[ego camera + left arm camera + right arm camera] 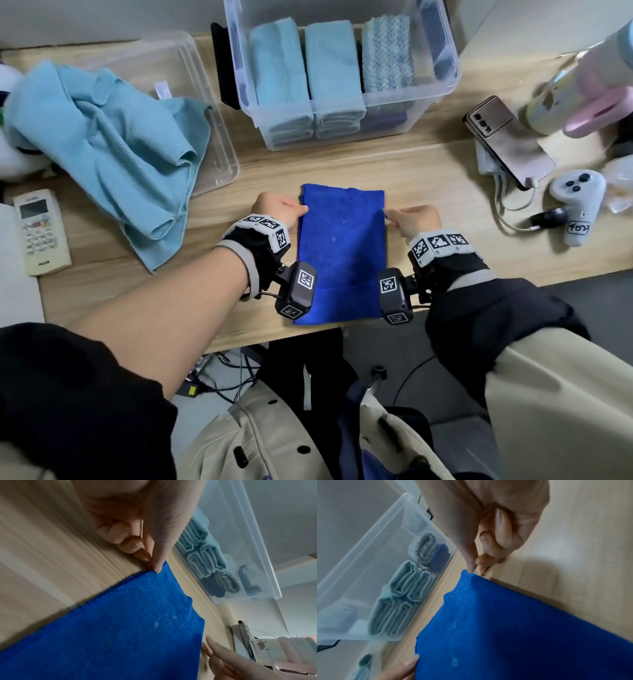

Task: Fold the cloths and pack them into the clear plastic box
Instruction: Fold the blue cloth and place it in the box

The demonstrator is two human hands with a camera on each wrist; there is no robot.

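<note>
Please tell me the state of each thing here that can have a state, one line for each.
Blue cloth: partly folded, flat on table.
Left hand: pinches its left edge.
Right hand: pinches its right edge.
Clear plastic box: open, folded cloths inside.
Light blue cloth: unfolded, crumpled.
Phone: cable plugged in.

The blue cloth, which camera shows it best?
The head view: the whole blue cloth lies on the table, with the left hand and right hand pinching opposite edges. The left wrist and right wrist views show only parts of it.
</note>
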